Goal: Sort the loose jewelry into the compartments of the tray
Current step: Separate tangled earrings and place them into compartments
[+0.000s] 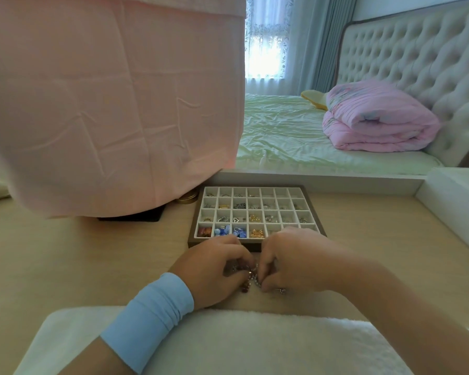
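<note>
Our left hand [217, 269] and right hand [295, 262] both grip a jewelry tangle [251, 275], mostly hidden by curled fingers. Our knuckles hide the tray [260, 209]'s near edge. The surface [368, 239] lies open rightward.

A bedroom in a home is shown. A bed [282, 131] made up with a pale green sheet is seen against a tufted, cream headboard [417, 58]. A pink quilt [377, 123] is folded on it, with a yellow pillow [313, 100] just behind. The window is hung with a lace sheer [266, 36] and blue-grey curtains [322, 41]. Nearer, a light wooden surface [92, 253] is set with a compartmented tray [192, 231] of jewelry [256, 233], beside something draped in pink cloth [106, 104].
</note>
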### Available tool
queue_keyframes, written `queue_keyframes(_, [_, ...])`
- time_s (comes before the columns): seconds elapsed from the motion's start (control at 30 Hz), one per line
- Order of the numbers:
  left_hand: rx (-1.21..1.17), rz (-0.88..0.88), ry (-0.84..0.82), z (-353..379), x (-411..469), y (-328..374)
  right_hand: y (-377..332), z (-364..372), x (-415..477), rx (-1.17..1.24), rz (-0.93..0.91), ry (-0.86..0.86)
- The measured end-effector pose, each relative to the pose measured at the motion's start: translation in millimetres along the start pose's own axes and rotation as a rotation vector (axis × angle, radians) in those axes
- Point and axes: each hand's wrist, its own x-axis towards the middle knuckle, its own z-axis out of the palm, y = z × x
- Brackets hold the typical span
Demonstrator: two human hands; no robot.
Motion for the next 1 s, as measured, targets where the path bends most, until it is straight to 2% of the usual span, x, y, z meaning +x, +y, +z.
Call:
queue_keyframes(0.13, [-0.059,0.020,0.057,4,0,1,6,-3,-3,0.122,-0.042,-0.006])
queue_keyframes(0.33, [-0.532,-0.042,0.200,2,0,6,16,-8,-2,0.487,-0.040,0.172])
queue_keyframes(0.47, [-0.644,-0.112,0.320,3,5,8,13,-4,1,0.617,-0.063,0.345])
queue_keyframes(0.63, [-0.638,-0.173,0.390,3,7,7,13,0,5,0.716,-0.049,0.439])
queue_keyframes(0.77, [-0.592,-0.164,0.400,7,12,6,19,-2,10,0.751,-0.012,0.426])
queue_keyframes(0.9, [-0.485,-0.142,0.307,2,21,6,30,-7,10,0.570,0.025,0.421])
queue_keyframes(1.0, [-0.351,-0.090,0.254,-16,40,12,44,-21,17,0.490,0.086,0.504])
